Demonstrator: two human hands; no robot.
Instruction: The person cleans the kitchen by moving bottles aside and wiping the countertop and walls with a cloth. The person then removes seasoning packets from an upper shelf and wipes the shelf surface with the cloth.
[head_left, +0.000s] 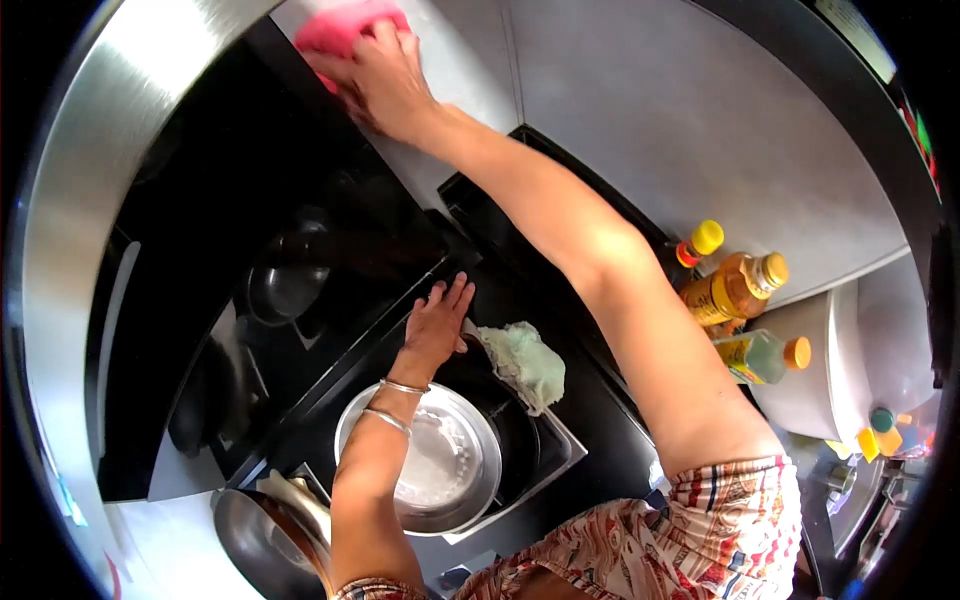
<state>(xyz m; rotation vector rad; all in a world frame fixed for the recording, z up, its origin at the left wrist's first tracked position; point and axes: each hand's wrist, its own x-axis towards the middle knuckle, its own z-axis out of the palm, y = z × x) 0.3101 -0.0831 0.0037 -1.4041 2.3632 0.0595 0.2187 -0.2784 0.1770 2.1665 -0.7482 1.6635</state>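
My right hand (385,85) reaches far up and presses a pink cloth (345,28) against the pale wall beside the black glossy panel; the fingers are bent over the cloth. Lower down, my left hand (435,325), with bangles on its wrist, is stretched out with fingers extended, resting on the black surface at the foot of the panel. Below that forearm sits a round metal pan (440,455) with some whitish liquid in it. A crumpled pale green cloth (525,365) lies just right of my left hand, by the stove edge.
Along the wall at right stand a bottle with a yellow cap (707,237), an amber bottle (735,287) and a clear bottle with an orange cap (765,356). A white container (815,360) is behind them. A frying pan (255,545) lies at lower left.
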